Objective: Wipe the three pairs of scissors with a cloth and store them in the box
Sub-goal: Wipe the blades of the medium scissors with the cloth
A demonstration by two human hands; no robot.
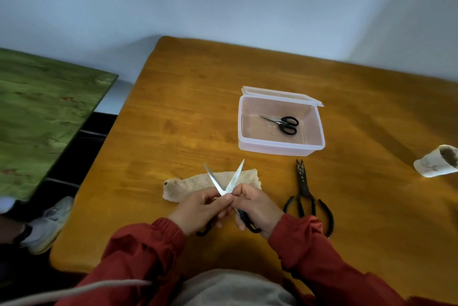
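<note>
Hands meet low in the middle of the frame, red sleeves angling in from both lower corners. My left hand (198,206) curls its grip around one black handle of the open scissors (226,183), and my right hand (255,208) clasps the other; the two blades splay upward in a V over the tan cloth (190,185) lying flat on the bench (173,107). Right of centre the clear box (317,132) sits open with a small black-handled pair of scissors (282,123) inside. Just right of my right hand a dark plier-like pair (306,194) rests on the wood. No writing is legible anywhere.
</note>
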